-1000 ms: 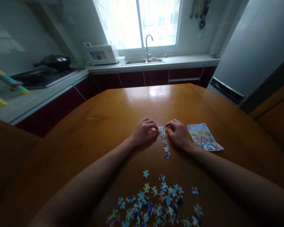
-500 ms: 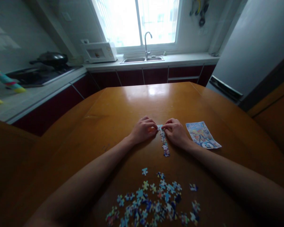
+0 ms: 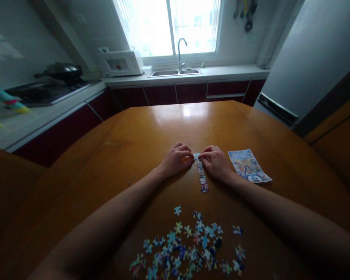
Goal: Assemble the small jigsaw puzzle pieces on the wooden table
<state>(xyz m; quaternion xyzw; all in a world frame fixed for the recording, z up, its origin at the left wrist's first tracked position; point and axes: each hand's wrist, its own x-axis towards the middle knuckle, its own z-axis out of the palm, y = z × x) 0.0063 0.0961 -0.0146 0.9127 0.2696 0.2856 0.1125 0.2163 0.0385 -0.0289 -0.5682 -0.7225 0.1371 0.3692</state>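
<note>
A narrow strip of joined jigsaw puzzle pieces (image 3: pixel 202 179) runs away from me on the wooden table. At its far end my left hand (image 3: pixel 178 158) bends its thumb and fingers together against the left edge. My right hand (image 3: pixel 216 160) pinches at the same end from the right, its fingertips on a puzzle piece. The fingers partly cover the pieces between them. Nearer to me lies a loose heap of puzzle pieces (image 3: pixel 181 252), mostly blue and white. A single light piece (image 3: pixel 177 210) lies apart, between the heap and the strip.
A colourful picture sheet (image 3: pixel 249 166) lies right of my right hand. The table (image 3: pixel 175 124) has a rounded outline. Beyond it stand a counter with a sink (image 3: pixel 163 73), a microwave (image 3: pixel 121 63) and a pan (image 3: pixel 62 70) on the stove. A refrigerator (image 3: pixel 303 58) is at the right.
Both hands stay at the far end of the strip with almost no movement. The whole view has shifted very slightly.
</note>
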